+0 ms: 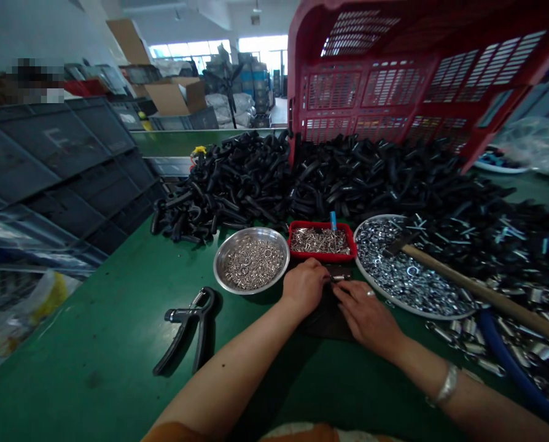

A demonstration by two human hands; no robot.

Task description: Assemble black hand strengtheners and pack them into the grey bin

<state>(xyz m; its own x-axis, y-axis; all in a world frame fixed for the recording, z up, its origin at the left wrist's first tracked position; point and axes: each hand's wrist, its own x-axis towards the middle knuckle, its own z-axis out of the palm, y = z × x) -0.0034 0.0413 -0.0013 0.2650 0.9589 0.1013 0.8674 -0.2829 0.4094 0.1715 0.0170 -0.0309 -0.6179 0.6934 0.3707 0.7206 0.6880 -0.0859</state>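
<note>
A small metal coil spring point(340, 278) lies between my fingertips, over a dark pad point(327, 319) on the bench. My left hand point(306, 283) is closed at the spring's left end; its fingertips are partly hidden. From the right, my right hand point(369, 313) pinches the other end with thumb and forefinger. Just beyond my hands stands a red tray point(295, 253) of small metal pins. A steel bowl point(220, 276) of tiny metal parts is left of my left hand. Further left, a black hand grip exerciser point(186, 325) with a spring lies on the green table.
Black handles point(247, 178) are heaped along the back, below a tipped red crate point(297, 80). A hammer point(459, 279) rests across a round tray point(371, 285) of shiny parts. Loose springs point(523, 344) lie at right beside a blue rim. Grey bins point(62, 153) stand left.
</note>
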